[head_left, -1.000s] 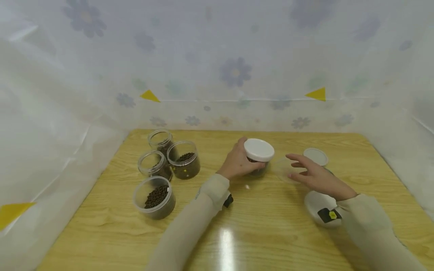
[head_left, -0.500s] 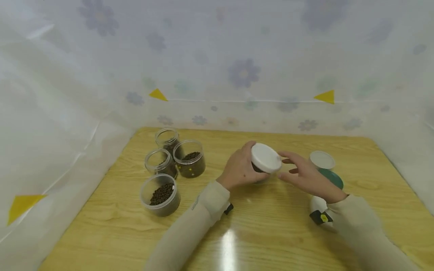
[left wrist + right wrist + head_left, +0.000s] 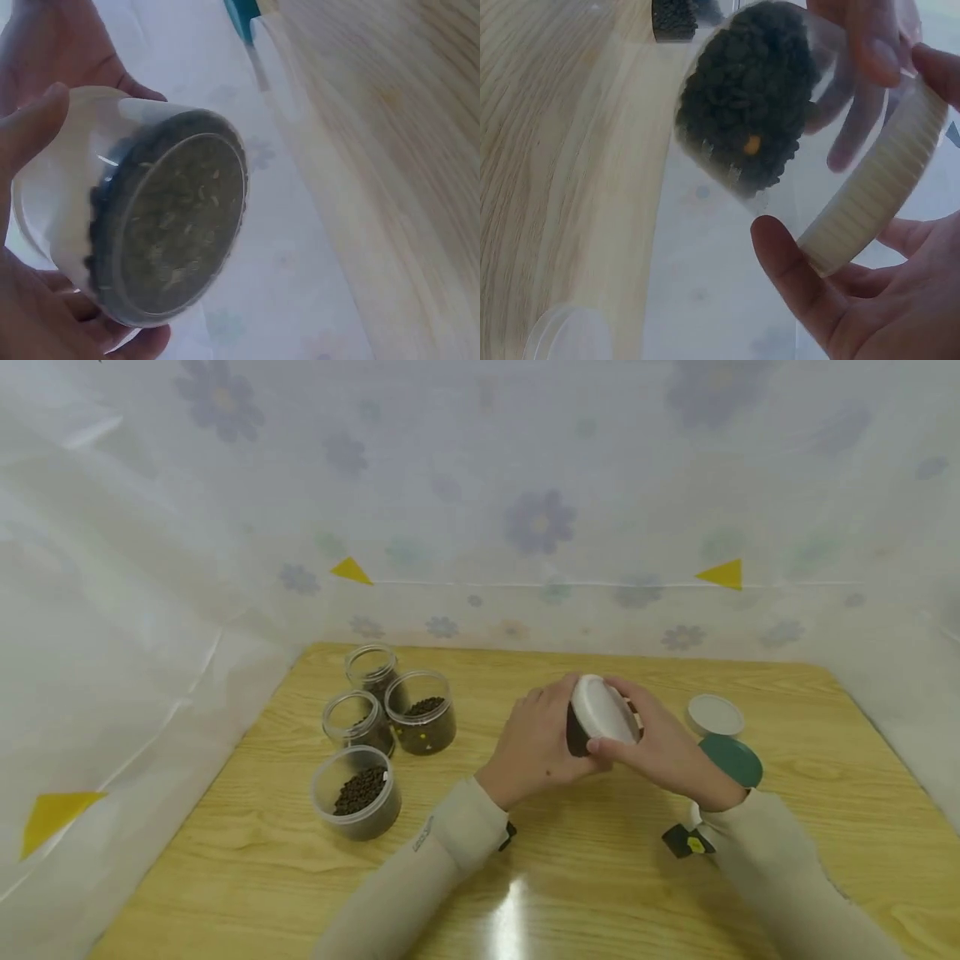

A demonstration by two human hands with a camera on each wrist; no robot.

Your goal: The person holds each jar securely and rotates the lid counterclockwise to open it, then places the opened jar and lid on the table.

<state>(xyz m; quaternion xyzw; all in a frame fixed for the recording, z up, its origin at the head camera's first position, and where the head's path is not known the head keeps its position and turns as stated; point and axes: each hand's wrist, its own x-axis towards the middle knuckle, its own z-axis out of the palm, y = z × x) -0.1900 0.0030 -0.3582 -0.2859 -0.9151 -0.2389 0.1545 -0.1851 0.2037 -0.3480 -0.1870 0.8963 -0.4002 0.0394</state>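
A clear plastic jar with dark brown pellets is tilted above the table, its base facing the left wrist camera. On its mouth sits a white lid whose rim is ridged. My left hand wraps round the jar's body, fingers curled along its side. With thumb and fingers, my right hand grips the lid's edge from the right. A small orange-yellow spot shows on the jar's side.
Several open clear jars with dark pellets stand at the left, among them a wide tub and a squat jar. A white lid and a green lid lie at the right. A patterned curtain hangs behind the table.
The right hand has come leftward from beside the jar and now grips its lid. Held by the left hand, the jar has tipped over toward the right.
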